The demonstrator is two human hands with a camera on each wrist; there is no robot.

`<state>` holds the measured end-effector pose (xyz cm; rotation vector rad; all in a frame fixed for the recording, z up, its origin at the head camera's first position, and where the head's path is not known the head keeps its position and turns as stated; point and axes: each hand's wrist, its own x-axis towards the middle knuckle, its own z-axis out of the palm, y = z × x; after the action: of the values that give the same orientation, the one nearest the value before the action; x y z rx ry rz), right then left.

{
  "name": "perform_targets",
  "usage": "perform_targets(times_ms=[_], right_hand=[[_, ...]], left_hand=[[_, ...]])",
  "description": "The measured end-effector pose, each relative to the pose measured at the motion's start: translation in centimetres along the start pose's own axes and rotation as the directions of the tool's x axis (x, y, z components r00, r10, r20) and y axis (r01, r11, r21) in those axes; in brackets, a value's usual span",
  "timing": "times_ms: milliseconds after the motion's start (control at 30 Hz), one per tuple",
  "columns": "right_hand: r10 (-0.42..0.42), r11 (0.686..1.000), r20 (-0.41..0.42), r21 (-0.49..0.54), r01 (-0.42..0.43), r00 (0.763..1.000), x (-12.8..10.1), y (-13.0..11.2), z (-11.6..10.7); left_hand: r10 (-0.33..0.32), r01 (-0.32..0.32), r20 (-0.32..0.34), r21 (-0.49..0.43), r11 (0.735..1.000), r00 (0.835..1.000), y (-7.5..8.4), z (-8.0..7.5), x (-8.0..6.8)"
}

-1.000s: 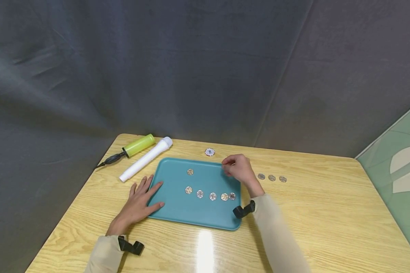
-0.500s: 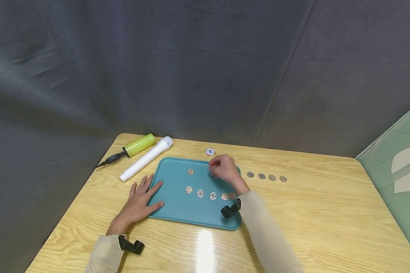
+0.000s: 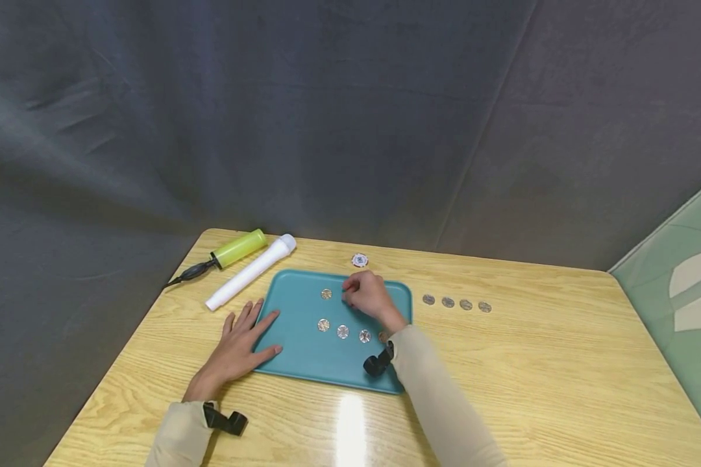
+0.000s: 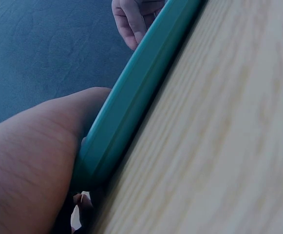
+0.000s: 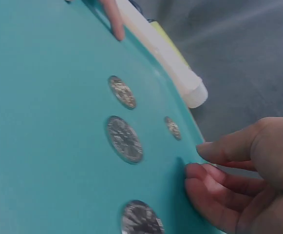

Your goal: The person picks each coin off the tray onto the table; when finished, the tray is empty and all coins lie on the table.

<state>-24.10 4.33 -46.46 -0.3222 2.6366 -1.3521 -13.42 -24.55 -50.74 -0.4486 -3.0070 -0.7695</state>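
Right hand (image 3: 367, 297) now farther over tray (image 3: 304, 353)

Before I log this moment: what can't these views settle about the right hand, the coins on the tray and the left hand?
- Right hand: its fingers curl above the teal tray; the head view is too small, and the right wrist view shows no coin between the fingers, so a held coin is unconfirmed.
- Front row of coins: the right sleeve covers its right end in the head view.
- Left hand: the left wrist view is blurred.

Smooth plastic tray (image 3: 304, 363), shiny metal coins (image 3: 343, 332), glossy wood table (image 3: 561, 376)
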Motion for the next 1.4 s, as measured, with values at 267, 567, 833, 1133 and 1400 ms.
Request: perform_targets(times_ms=[267,567,833,1133,1400], right_hand=[[-0.007,1.000,-0.020,-0.030,0.007,1.000,0.7,0.2,1.2],[-0.052,0.997,-0.022,-0.065,0.050,0.998,1.2,0.1,2.5],[-0.097,0.989,-0.041,-0.120,0.091,0.994,1.4,0.1,3.2],[-0.101,0.982,-0.069,-0.167,0.089,0.992,1.3,-0.1,3.6],[-0.098,0.973,-0.085,-0.219,0.078,0.992,1.4,-0.5,4.1]], left_hand=[[0.000,0.000,0.002,0.000,1.000,1.000,0.0,0.0,0.0],[0.001,-0.001,-0.003,-0.006,1.000,1.000,0.1,0.0,-0.1],[0.005,-0.005,-0.003,0.002,1.000,1.000,0.0,0.0,0.0],[0.005,-0.005,-0.008,0.001,1.000,1.000,0.1,-0.1,-0.1],[0.010,-0.010,-0.015,0.002,1.000,1.000,-0.1,0.1,-0.1]])
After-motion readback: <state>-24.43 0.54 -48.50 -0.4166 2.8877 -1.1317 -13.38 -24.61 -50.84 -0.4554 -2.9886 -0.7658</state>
